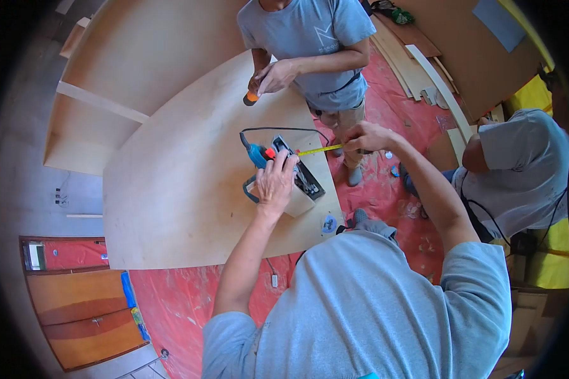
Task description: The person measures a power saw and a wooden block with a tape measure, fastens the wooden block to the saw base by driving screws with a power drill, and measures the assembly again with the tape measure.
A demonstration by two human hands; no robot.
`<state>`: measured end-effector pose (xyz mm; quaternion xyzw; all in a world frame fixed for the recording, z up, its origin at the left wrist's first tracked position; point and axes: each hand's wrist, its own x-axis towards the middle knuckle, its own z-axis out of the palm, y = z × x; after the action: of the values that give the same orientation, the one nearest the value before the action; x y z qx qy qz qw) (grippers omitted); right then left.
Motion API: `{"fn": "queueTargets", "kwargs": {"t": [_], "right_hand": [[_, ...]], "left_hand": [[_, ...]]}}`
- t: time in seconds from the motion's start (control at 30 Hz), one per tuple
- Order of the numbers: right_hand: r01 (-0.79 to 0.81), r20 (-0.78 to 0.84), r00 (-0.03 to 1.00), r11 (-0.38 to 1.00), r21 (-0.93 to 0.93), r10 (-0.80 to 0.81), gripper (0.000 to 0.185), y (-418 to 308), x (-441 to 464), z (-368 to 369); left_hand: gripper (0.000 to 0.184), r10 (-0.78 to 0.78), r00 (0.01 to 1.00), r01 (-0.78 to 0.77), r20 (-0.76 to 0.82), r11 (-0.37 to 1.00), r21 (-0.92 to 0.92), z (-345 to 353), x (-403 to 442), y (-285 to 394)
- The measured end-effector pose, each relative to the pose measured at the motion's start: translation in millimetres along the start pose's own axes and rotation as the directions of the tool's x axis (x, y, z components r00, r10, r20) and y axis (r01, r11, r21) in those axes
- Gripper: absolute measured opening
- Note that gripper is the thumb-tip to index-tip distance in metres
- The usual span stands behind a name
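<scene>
Your left hand (pixel 275 180) is over a blue-green power tool (pixel 257 155) that lies on the wooden desk (pixel 171 208), near the desk's edge on your right. Its fingers are bent and reach to the near end of a yellow measuring tape (pixel 319 150), just beside a red piece (pixel 270 153) on the tool; you cannot tell from here whether they grip the tape, the tool or both. The tape runs out in a straight strip from that hand to your right hand (pixel 368 137), whose fingers are clamped on its other end, out past the edge of the desk and above the red floor sheet (pixel 183 316).

The tool's dark, open side faces up toward you, and a pale boxy piece (pixel 300 203) sits just beside it, on your side. A black cord (pixel 278 129) leaves the tool, bends across the desk and goes over the edge. A small round sticker (pixel 329 223) is on the desk near the corner closest to you.

Across from you stands a co-worker (pixel 310 38) in a grey shirt, both hands together around an orange and black object (pixel 251 98) above the desk. Well off to your right, another person (pixel 525 170) is bent low, near long boards (pixel 401 63) lying on the floor.
</scene>
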<state>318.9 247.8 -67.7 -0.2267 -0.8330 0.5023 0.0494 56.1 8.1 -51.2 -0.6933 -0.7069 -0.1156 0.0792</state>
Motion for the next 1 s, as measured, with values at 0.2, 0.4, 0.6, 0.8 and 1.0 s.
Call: {"fn": "queueTargets", "kwargs": {"t": [0.2,0.4,0.6,0.8,1.0], "right_hand": [[-0.103,-0.162,0.982,0.993,-0.056,0.092,0.035,8.5,-45.6,-24.8],[-0.166,-0.273,0.951,0.985,-0.054,0.145,0.034,11.6,-44.8,-20.1],[-0.234,-0.051,0.972,0.93,-0.282,0.229,0.03,27.9,-32.4,1.9],[-0.096,-0.058,0.995,0.921,-0.379,0.08,0.032,16.7,2.3,26.6],[-0.071,0.034,0.995,0.915,-0.398,0.092,0.031,8.0,4.6,19.8]], "left_hand": [[0.095,0.075,0.995,-0.074,-0.063,0.997,0.015,-4.1,2.6,0.3],[0.104,0.024,0.997,-0.025,-0.079,1.0,-0.015,0.3,-2.8,-3.9],[0.092,-0.148,0.987,0.142,-0.058,0.985,-0.099,1.0,-1.7,-1.8],[0.09,-0.225,0.972,0.219,-0.064,0.972,-0.086,0.7,0.7,0.4],[0.091,-0.287,0.958,0.287,0.001,0.958,-0.004,1.7,1.7,3.3]]}}
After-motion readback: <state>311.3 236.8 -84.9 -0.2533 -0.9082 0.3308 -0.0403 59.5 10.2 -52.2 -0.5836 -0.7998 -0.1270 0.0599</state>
